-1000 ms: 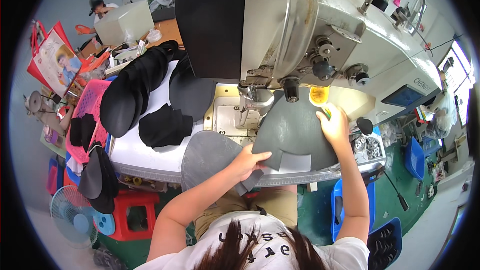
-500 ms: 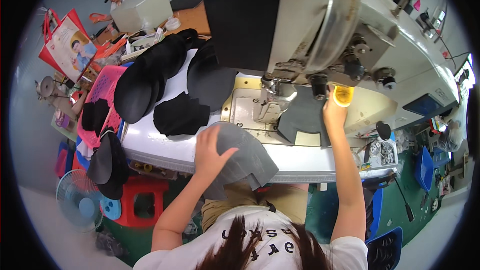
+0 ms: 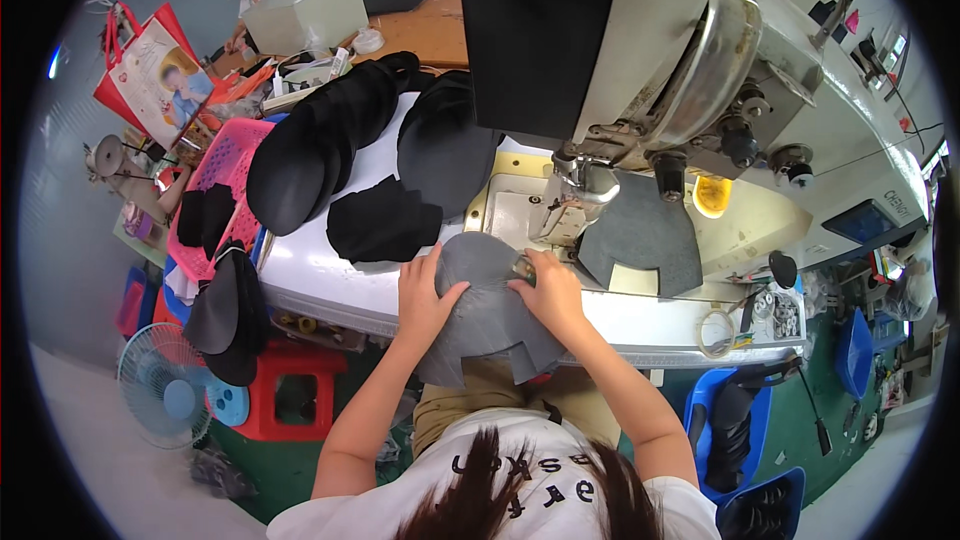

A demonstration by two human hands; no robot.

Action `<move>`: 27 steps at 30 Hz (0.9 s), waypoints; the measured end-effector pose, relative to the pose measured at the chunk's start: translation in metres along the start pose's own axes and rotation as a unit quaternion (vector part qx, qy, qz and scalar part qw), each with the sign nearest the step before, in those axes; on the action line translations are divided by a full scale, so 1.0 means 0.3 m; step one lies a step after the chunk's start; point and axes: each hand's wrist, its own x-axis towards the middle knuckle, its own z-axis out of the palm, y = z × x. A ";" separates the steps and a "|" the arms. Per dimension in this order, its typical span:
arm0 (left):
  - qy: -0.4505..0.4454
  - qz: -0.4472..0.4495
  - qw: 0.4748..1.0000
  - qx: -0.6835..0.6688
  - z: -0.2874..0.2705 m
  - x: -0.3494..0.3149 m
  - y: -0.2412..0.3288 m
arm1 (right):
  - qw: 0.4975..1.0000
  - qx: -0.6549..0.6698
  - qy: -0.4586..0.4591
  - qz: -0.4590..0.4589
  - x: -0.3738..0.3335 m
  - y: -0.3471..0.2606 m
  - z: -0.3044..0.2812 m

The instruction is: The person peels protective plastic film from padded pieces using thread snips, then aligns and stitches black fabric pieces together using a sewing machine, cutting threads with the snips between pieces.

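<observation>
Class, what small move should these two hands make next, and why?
Probably slide the grey panel a little forward onto the table: the left hand and right hand already touch its opposite sides, while its notched end overhangs the table's near edge.

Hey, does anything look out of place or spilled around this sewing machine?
No spill is visible. Some dark curved pieces hang outside the pink basket at left instead of sitting in it, and what looks like a crumpled plastic bag lies on the green floor near the fan, like litter. Nothing else stands out.
</observation>
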 end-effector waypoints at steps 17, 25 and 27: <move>-0.148 -0.182 0.836 -0.496 -0.138 0.097 0.118 | 0.989 -0.010 0.134 -0.056 -0.018 -0.086 -0.156; -0.136 -0.184 0.824 -0.518 -0.172 0.078 0.252 | 0.981 0.014 0.151 -0.124 -0.020 -0.195 -0.129; -0.128 -0.175 0.831 -0.512 -0.173 0.074 0.260 | 0.976 0.014 0.171 -0.133 -0.022 -0.192 -0.118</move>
